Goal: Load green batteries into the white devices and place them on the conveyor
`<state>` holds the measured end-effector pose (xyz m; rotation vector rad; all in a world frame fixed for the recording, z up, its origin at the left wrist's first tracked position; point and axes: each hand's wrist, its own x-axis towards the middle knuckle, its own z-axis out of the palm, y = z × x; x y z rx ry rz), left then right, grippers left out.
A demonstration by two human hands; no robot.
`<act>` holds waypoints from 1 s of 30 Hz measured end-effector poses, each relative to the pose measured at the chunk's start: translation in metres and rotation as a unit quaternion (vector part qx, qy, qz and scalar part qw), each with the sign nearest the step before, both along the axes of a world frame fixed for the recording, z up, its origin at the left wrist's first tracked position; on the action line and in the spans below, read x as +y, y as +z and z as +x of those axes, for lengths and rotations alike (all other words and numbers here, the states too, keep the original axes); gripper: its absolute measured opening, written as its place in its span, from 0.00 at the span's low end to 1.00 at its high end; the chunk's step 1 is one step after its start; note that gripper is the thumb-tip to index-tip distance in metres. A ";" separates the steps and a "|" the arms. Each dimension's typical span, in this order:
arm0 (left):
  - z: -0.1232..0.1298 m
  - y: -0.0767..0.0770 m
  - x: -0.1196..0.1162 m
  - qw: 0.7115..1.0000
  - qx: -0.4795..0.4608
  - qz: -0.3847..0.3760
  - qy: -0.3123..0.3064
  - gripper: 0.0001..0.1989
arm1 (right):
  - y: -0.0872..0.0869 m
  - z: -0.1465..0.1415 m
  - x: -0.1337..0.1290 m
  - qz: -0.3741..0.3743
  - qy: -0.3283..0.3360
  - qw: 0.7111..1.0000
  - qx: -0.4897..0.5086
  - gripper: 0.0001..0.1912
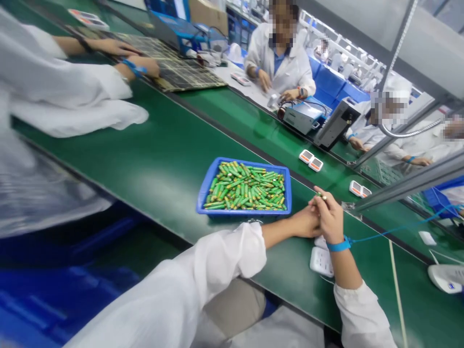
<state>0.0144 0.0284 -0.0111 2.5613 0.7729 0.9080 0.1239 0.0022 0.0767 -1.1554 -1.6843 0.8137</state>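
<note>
My right hand [330, 215], with a blue strap on its wrist, is closed in a pinch on batteries [321, 196] whose ends show between the fingers. Close against it is my left hand [306, 223], its fingers curled; the right hand hides whatever they hold. Just below both hands, a white device [321, 261] lies on the green work surface, partly covered. To the left of my hands stands a blue bin [200, 200] filled with many green batteries [246, 186] with gold-coloured ends.
Pairs of white-and-orange devices [311, 160] lie beyond the black rail. A metal post [409, 181] slants in at the right. From my wrist strap a blue cord [395, 228] runs right. A co-worker's hands [139, 65] rest near a patterned panel [181, 72] at upper left.
</note>
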 end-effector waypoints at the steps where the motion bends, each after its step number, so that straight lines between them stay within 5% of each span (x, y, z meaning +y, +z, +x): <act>1: -0.002 0.001 0.000 1.000 -0.015 -0.012 0.008 0.22 | -0.006 0.021 -0.005 0.012 -0.046 0.999 0.000 0.25; 5: -0.009 0.005 0.000 0.993 -0.068 -0.089 0.036 0.17 | -0.037 0.090 -0.025 0.027 -0.186 0.982 -0.024 0.28; 10: -0.013 0.008 -0.003 0.990 -0.058 -0.124 0.030 0.19 | -0.062 0.108 -0.040 -0.023 -0.180 0.980 -0.081 0.22; 20: -0.019 0.015 -0.007 0.986 -0.050 -0.156 0.030 0.19 | -0.062 0.098 -0.044 -0.067 -0.158 0.985 -0.034 0.21; 30: -0.021 0.017 -0.008 0.984 -0.038 -0.170 0.034 0.19 | -0.054 0.130 -0.056 -0.028 -0.097 0.993 -0.064 0.16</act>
